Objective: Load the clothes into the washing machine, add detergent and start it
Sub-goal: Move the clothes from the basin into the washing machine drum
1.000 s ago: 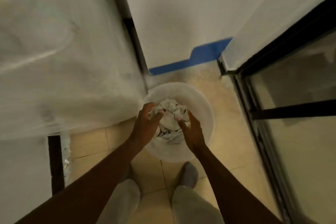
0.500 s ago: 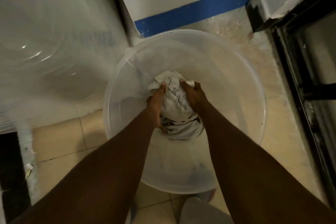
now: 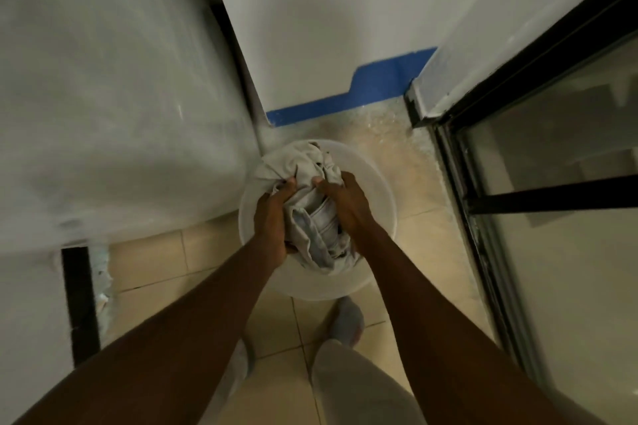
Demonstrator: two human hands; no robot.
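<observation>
A bundle of pale grey-white clothes [image 3: 310, 203] is gripped from both sides, above a round translucent white basin [image 3: 379, 203] that stands on the tiled floor. My left hand [image 3: 272, 217] clutches the bundle's left side, my right hand [image 3: 345, 203] its right side. The bundle hangs over the basin's middle, and its lower part droops toward the near rim. A large white washing machine [image 3: 114, 90], blurred, fills the left of the view; its opening is not visible.
A white wall with a blue base stripe [image 3: 348, 97] stands behind the basin. A black-framed glass door [image 3: 552, 197] runs along the right. My two feet [image 3: 345, 321] stand on beige tiles just before the basin. A dark gap [image 3: 77, 304] lies beside the machine.
Half a second ago my head was low and both hands were deep in the basin on the clothes. Now the view has risen and the bundle is lifted up out of the basin.
</observation>
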